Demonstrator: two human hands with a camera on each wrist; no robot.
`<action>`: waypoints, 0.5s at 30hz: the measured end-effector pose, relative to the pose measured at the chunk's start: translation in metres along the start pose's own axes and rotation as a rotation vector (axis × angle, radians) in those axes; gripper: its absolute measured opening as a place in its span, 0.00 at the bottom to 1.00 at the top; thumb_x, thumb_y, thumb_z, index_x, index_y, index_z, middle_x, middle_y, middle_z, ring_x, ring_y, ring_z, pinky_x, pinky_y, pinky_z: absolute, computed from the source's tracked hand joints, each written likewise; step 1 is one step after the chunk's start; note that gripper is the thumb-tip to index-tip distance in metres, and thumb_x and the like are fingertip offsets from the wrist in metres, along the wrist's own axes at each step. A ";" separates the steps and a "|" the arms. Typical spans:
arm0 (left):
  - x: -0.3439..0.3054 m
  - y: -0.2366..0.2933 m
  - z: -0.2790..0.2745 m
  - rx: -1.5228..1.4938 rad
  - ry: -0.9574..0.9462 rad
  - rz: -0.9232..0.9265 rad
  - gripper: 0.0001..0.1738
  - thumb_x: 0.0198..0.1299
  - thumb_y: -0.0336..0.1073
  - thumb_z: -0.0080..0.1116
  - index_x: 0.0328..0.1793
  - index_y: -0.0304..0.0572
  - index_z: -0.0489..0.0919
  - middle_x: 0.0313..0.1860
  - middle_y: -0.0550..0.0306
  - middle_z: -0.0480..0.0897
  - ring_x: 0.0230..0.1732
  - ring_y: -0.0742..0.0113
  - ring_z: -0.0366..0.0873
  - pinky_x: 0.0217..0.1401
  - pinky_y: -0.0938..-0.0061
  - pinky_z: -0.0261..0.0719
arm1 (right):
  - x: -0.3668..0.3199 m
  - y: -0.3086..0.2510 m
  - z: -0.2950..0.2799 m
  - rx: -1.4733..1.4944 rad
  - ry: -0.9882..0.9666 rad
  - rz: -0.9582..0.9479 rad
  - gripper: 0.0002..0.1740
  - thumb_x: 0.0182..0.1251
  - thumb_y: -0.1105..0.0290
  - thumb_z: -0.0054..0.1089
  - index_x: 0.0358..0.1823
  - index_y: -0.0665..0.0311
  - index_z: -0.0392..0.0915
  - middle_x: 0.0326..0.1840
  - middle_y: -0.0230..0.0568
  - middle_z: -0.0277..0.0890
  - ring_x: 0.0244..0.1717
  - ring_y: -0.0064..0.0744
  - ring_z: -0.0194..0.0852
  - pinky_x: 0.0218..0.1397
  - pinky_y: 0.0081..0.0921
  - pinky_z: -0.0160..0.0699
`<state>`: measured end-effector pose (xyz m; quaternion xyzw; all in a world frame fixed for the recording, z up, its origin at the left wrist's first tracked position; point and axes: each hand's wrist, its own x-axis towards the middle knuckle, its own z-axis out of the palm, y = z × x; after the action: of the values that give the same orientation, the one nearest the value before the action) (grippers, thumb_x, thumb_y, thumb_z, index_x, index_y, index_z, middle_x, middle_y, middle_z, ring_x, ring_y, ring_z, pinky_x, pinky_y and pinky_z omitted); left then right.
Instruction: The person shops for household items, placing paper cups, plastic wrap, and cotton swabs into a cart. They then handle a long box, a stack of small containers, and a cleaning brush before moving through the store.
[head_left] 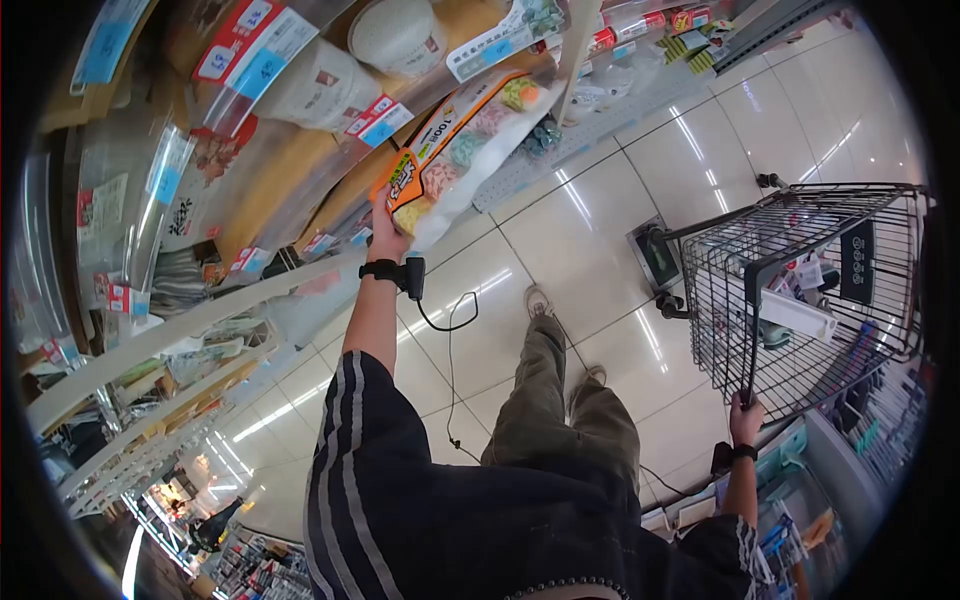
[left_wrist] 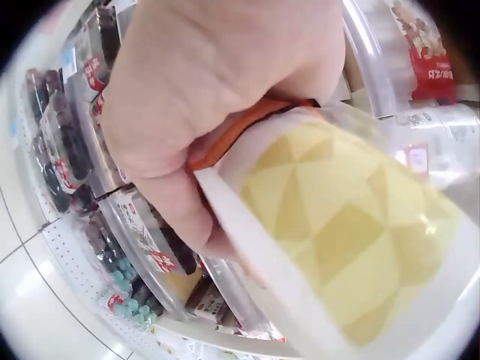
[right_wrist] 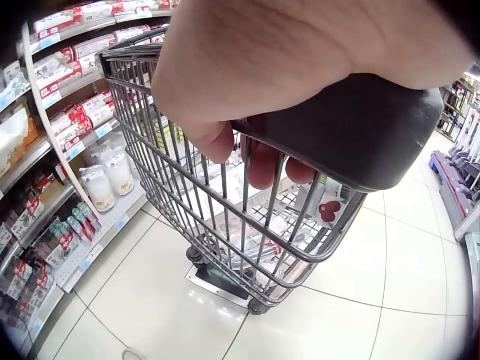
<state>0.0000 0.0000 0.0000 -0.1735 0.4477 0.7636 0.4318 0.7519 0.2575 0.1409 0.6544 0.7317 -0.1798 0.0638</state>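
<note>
My left hand (head_left: 388,238) grips the near end of a long plastic pack (head_left: 470,150) with an orange label and colourful patterned pieces along it. In the left wrist view the fingers curl round the orange-edged end of the pack, beside a yellow diamond pattern; the fingertips are partly hidden behind it. The pack is held at the front of a shelf. Off to the right, my right hand (head_left: 746,418) holds the rim of a black wire shopping cart (head_left: 857,262). Its fingers hook over the top bar in the right wrist view, beneath a black panel.
A white box (head_left: 798,312) and other goods lie inside the cart. Shelves with price tags (head_left: 380,122) and white tubs (head_left: 398,38) line the left. Tiled floor (head_left: 590,260) lies between shelf and cart. A cable (head_left: 453,370) hangs from the left wrist camera.
</note>
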 end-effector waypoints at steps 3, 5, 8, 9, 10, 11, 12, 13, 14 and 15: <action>0.017 0.045 0.006 -0.143 0.004 -0.099 0.24 0.62 0.50 0.56 0.58 0.45 0.77 0.61 0.48 0.77 0.57 0.56 0.77 0.59 0.64 0.78 | 0.003 -0.023 0.032 0.018 0.034 -0.078 0.10 0.58 0.64 0.61 0.31 0.65 0.79 0.21 0.49 0.77 0.26 0.55 0.77 0.31 0.44 0.73; 0.048 0.036 -0.015 -0.383 0.124 -0.275 0.27 0.60 0.48 0.57 0.60 0.37 0.74 0.58 0.41 0.76 0.54 0.51 0.77 0.50 0.65 0.82 | -0.004 -0.026 0.004 -0.042 0.030 -0.049 0.10 0.58 0.64 0.61 0.30 0.65 0.78 0.21 0.50 0.76 0.26 0.56 0.76 0.31 0.44 0.73; 0.052 0.044 -0.005 -0.596 0.073 -0.435 0.33 0.59 0.46 0.57 0.65 0.29 0.67 0.63 0.27 0.68 0.50 0.47 0.77 0.40 0.70 0.85 | -0.009 -0.030 -0.006 -0.060 0.041 -0.063 0.10 0.58 0.64 0.61 0.29 0.65 0.78 0.21 0.51 0.76 0.26 0.57 0.76 0.31 0.45 0.73; 0.053 0.050 -0.005 -0.639 -0.002 -0.493 0.34 0.59 0.45 0.57 0.66 0.29 0.66 0.64 0.26 0.66 0.50 0.48 0.77 0.40 0.70 0.85 | -0.009 -0.035 -0.007 -0.070 0.041 -0.081 0.10 0.58 0.64 0.61 0.29 0.65 0.77 0.21 0.51 0.77 0.26 0.57 0.77 0.31 0.45 0.73; 0.053 0.052 -0.004 -0.639 0.043 -0.485 0.34 0.59 0.45 0.58 0.66 0.29 0.66 0.64 0.26 0.66 0.49 0.48 0.77 0.40 0.71 0.85 | -0.009 -0.034 -0.006 -0.072 0.045 -0.108 0.11 0.58 0.64 0.62 0.28 0.65 0.77 0.22 0.52 0.77 0.26 0.57 0.77 0.31 0.45 0.73; 0.053 0.056 -0.004 -0.639 0.087 -0.476 0.34 0.59 0.44 0.58 0.66 0.29 0.66 0.64 0.27 0.66 0.48 0.48 0.77 0.40 0.71 0.85 | -0.008 -0.033 -0.004 -0.088 0.052 -0.107 0.11 0.58 0.64 0.62 0.27 0.65 0.77 0.22 0.51 0.77 0.25 0.57 0.77 0.31 0.46 0.73; 0.049 0.056 -0.001 -0.638 0.132 -0.468 0.34 0.59 0.44 0.58 0.67 0.29 0.66 0.64 0.27 0.66 0.48 0.49 0.78 0.40 0.71 0.85 | -0.008 -0.033 -0.004 -0.106 0.057 -0.105 0.11 0.58 0.64 0.62 0.27 0.65 0.77 0.22 0.51 0.77 0.25 0.57 0.76 0.31 0.46 0.72; 0.048 0.050 0.000 -0.644 0.097 -0.481 0.33 0.59 0.44 0.58 0.66 0.29 0.67 0.63 0.27 0.67 0.47 0.48 0.78 0.40 0.70 0.85 | -0.008 -0.034 -0.004 -0.124 0.062 -0.105 0.11 0.58 0.64 0.62 0.27 0.64 0.77 0.22 0.51 0.77 0.25 0.57 0.76 0.30 0.46 0.72; 0.044 0.045 0.002 -0.649 0.064 -0.490 0.33 0.59 0.44 0.58 0.65 0.29 0.68 0.63 0.26 0.67 0.47 0.48 0.79 0.40 0.70 0.85 | -0.009 -0.036 -0.006 -0.133 0.064 -0.096 0.10 0.58 0.64 0.62 0.28 0.64 0.77 0.21 0.51 0.76 0.26 0.58 0.76 0.32 0.48 0.72; 0.041 0.040 0.002 -0.656 0.031 -0.497 0.32 0.59 0.44 0.58 0.65 0.29 0.68 0.63 0.26 0.67 0.46 0.48 0.79 0.40 0.70 0.85 | -0.009 -0.034 -0.004 -0.164 0.080 -0.102 0.10 0.58 0.64 0.62 0.29 0.64 0.76 0.21 0.51 0.76 0.26 0.58 0.75 0.32 0.49 0.72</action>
<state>-0.0557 0.0135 -0.0039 -0.4164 0.1314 0.7356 0.5179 0.7201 0.2473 0.1538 0.6154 0.7784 -0.0959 0.0787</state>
